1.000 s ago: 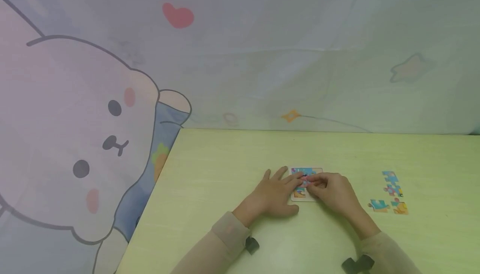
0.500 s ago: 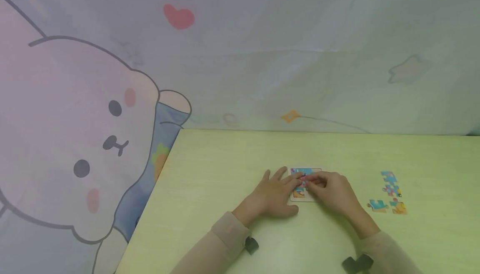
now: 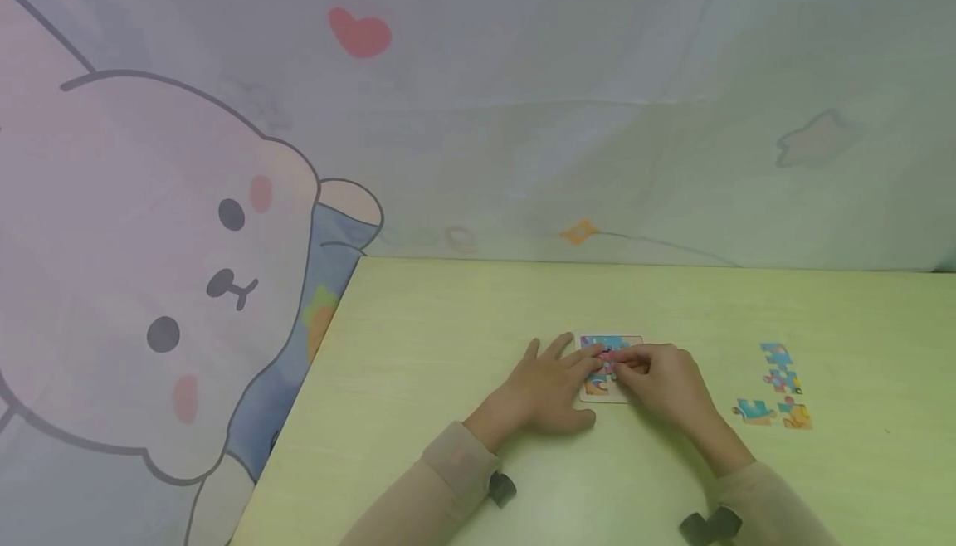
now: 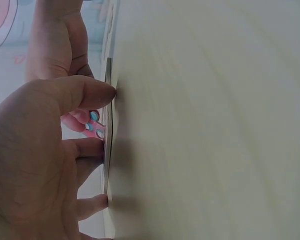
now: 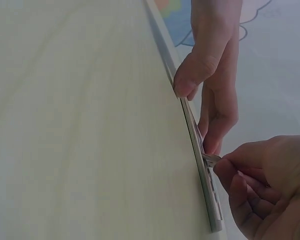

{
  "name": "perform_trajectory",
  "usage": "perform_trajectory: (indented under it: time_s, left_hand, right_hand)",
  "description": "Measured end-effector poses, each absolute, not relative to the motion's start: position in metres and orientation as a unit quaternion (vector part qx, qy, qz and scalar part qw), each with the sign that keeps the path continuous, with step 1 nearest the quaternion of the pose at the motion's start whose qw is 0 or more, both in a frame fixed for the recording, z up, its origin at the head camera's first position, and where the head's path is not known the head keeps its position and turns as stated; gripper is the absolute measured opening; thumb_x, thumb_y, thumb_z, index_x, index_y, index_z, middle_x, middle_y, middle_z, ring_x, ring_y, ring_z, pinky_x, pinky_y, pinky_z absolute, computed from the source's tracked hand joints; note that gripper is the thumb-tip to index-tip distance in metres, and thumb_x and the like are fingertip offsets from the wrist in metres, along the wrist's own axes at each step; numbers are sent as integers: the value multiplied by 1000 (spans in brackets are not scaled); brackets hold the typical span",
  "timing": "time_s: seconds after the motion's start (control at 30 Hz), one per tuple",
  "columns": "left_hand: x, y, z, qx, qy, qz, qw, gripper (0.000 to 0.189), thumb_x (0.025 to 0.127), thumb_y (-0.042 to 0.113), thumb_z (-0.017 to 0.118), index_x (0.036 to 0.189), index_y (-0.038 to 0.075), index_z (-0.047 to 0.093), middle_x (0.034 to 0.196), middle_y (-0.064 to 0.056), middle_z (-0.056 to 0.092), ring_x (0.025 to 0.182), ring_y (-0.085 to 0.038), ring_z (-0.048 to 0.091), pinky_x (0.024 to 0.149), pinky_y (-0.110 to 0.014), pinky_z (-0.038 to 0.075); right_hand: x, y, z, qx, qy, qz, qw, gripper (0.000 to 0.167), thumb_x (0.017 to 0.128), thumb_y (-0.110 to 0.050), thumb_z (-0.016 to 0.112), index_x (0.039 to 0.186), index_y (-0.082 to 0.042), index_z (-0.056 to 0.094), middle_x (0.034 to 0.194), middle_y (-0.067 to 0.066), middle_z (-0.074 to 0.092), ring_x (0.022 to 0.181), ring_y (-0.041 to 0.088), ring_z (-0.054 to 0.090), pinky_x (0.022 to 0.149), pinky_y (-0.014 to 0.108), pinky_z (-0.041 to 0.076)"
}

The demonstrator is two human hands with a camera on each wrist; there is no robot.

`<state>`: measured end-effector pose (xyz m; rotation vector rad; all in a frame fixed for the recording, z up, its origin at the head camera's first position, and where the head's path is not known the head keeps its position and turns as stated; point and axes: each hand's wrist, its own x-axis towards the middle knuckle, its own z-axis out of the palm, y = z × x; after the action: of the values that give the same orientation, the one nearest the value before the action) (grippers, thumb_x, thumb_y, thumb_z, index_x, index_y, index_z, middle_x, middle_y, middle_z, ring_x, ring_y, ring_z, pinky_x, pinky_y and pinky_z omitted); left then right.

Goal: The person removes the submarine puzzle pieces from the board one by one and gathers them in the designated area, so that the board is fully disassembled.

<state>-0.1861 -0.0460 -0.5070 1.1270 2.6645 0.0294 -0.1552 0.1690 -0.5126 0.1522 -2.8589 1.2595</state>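
A small jigsaw puzzle board (image 3: 612,395) with a pale frame lies on the table in the head view, partly filled with colourful pieces. My left hand (image 3: 550,388) is spread, its fingertips resting on the board's left part. From the right, my right hand (image 3: 663,382) pinches a puzzle piece (image 5: 211,159) between thumb and forefinger. That pink puzzle piece (image 4: 94,126) stands tilted up from the board in the left wrist view. In the right wrist view its lower edge meets the board beside the left fingertips. Fingers hide much of the picture.
Several loose puzzle pieces (image 3: 783,381) lie to the right of the hands on the pale yellow-green table (image 3: 448,322). Behind the table hangs a cloth (image 3: 523,139) printed with a cartoon animal, a heart and stars.
Both hands keep almost the same place over the board. The right fingers shift only very slightly with the pinched puzzle piece; the loose pieces stay put.
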Motion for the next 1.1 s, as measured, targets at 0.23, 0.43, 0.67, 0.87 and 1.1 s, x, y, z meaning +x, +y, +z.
perform_trajectory:
  time_s: [0.23,0.43,0.67,0.87,1.1]
  left_hand:
    - [-185,-43,-505,388,913,8,128,78,96,53,54,166,29,28,172,17,12,159,-26,10,120,-65,21]
    - [-184,-41,-505,389,912,14,132,77,96,52,54,165,29,30,172,17,12,159,-26,9,120,-65,20]
    - [-186,-42,-505,386,913,5,129,79,95,55,55,165,29,30,172,17,11,159,-26,9,120,-64,20]
    - [-187,-44,-507,382,915,5,128,79,94,54,55,165,28,31,172,18,12,159,-25,10,120,-64,21]
    - [-185,-44,-506,384,914,8,132,79,94,52,55,164,27,32,172,17,13,159,-26,12,120,-65,21]
  right_hand:
    - [-153,172,-514,57,-914,400,21,13,94,-10,72,102,-6,82,85,0,77,73,11,69,65,33,54]
    - [-152,177,-513,58,-912,406,16,14,95,-10,72,104,-6,82,88,0,77,74,10,69,66,29,55]
    - [-153,187,-487,37,-885,463,38,16,97,-13,73,108,-5,81,96,7,79,80,18,72,64,24,55]
    - [-151,203,-479,28,-889,456,42,20,99,-22,73,113,-10,80,98,4,79,83,18,74,65,25,55]
    - [-143,229,-487,23,-891,451,42,22,100,-27,72,115,-13,79,91,6,78,80,23,74,59,25,51]
